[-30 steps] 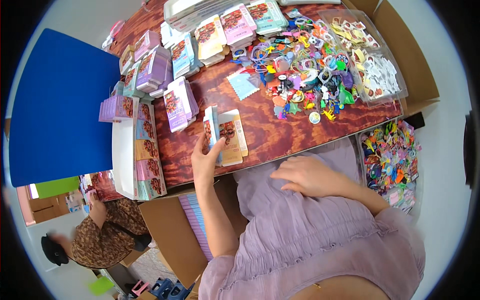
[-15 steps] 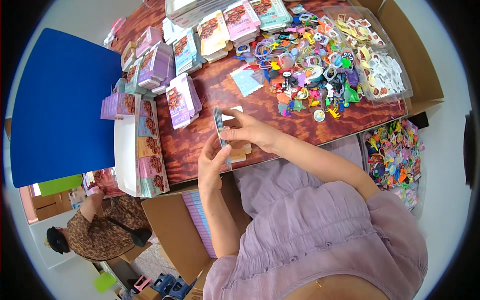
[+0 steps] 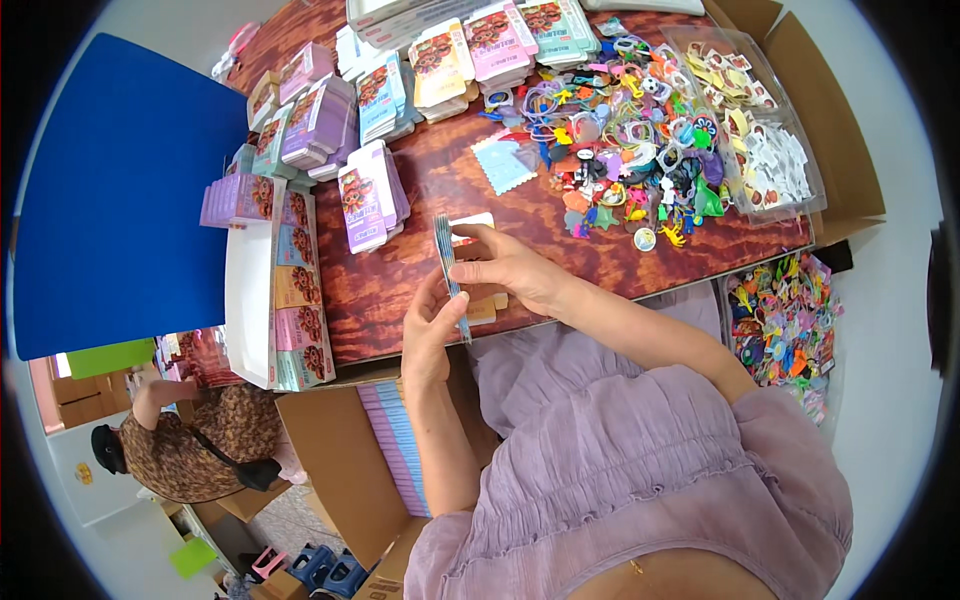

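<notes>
Near the table's front edge, a thin stack of flat printed cartons (image 3: 444, 243) stands on edge between my two hands, its pale blue edges toward me. My left hand (image 3: 432, 328) grips its lower end, thumb on the near side. Higher up, my right hand (image 3: 512, 270) has its thumb and fingers closed on the same stack. Beneath and behind the hands, a yellowish carton (image 3: 484, 310) and a pale one (image 3: 478, 224) lie partly hidden on the table. A pile of purple cartons (image 3: 366, 203) sits just beyond, to the left.
Several carton piles (image 3: 440, 62) line the back. A heap of small colourful toys and bands (image 3: 625, 150) covers the right, beside a clear tray (image 3: 818, 195) of small packets. An open display box (image 3: 250, 310) edges the left. A cardboard box (image 3: 335, 470) stands below; another person (image 3: 200, 445) works nearby.
The view has shifted slightly. Both hands keep their grip on the carton stack, with little finger movement. At the far left, the other person's arm and body have moved.
</notes>
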{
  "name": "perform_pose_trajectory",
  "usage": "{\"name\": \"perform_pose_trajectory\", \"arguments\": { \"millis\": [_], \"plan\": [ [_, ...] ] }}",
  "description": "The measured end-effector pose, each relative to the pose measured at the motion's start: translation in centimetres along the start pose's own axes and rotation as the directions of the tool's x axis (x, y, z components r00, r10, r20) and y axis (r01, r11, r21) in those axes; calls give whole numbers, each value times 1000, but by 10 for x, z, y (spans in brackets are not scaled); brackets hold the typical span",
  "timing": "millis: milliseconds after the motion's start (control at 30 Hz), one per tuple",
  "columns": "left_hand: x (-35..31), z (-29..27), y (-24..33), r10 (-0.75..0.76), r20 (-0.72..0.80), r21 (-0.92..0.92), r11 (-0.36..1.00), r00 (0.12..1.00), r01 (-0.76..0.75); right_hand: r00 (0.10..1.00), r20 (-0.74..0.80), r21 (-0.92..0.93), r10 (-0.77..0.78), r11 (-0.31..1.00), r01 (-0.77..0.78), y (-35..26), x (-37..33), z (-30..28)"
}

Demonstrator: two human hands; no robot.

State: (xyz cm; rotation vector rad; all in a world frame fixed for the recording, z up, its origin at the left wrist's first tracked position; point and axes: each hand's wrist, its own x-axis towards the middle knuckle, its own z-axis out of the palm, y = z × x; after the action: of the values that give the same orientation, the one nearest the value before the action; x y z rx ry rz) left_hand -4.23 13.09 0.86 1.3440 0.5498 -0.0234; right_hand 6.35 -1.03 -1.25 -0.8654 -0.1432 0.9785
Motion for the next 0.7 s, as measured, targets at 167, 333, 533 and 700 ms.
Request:
{"name": "perform_pose_trajectory", "arguments": {
  "millis": [167, 333, 533, 700],
  "plan": [
    [-1, -4, -1, -7, 28, -57, 998, 1000, 8, 1000, 21, 23, 9, 1000, -9, -2, 0, 1],
    [-1, -4, 2, -28, 25, -62, 998, 999, 29, 999, 34, 19, -32, 999, 32, -3, 0, 4],
    [-2, -7, -1, -6, 20, -93, 996, 1000, 8, 998, 38, -25, -52, 998, 53, -3, -1, 9],
    [-4, -4, 5, -17, 2, -94, 995, 1000, 17, 996, 50, 0, -67, 998, 67, -1, -2, 6]
  ]
}}
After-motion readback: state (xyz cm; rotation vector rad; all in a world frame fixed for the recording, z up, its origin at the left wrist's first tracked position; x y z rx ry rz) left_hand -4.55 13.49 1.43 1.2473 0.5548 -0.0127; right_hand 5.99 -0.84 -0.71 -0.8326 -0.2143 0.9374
